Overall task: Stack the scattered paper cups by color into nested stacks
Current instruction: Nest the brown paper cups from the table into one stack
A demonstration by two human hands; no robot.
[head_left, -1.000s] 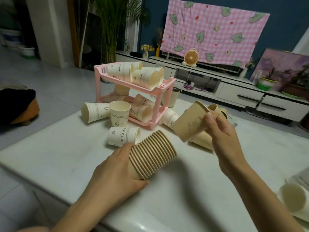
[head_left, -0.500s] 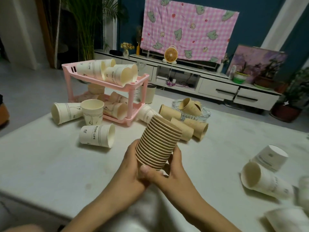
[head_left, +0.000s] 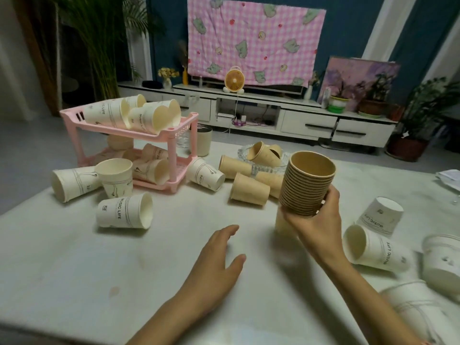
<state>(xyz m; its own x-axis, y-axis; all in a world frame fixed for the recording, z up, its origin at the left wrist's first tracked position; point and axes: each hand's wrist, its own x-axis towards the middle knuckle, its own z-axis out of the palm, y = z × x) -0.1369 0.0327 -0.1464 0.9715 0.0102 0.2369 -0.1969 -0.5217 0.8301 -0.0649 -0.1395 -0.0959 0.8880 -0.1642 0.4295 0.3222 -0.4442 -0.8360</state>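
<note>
My right hand (head_left: 317, 220) grips a tall nested stack of brown paper cups (head_left: 307, 185), mouth up, its base near the white table (head_left: 74, 257). My left hand (head_left: 219, 255) hovers over the table with fingers spread, holding nothing. Loose brown cups (head_left: 250, 190) lie on their sides behind the stack, some in a glass dish (head_left: 261, 158). White "MUSIC LIFE" cups lie scattered: one (head_left: 124, 211) at front left, several (head_left: 373, 247) at the right, others (head_left: 74, 181) beside the rack.
A pink two-tier rack (head_left: 171, 145) at the back left holds more white cups on both shelves. A grey tumbler (head_left: 201, 141) stands behind it. Beyond the table are a low TV cabinet (head_left: 308, 120), a small fan and potted plants.
The loose brown cup went onto the stack. The stack passed from my left hand to my right hand and now stands more upright, further right. My left hand let go and opened.
</note>
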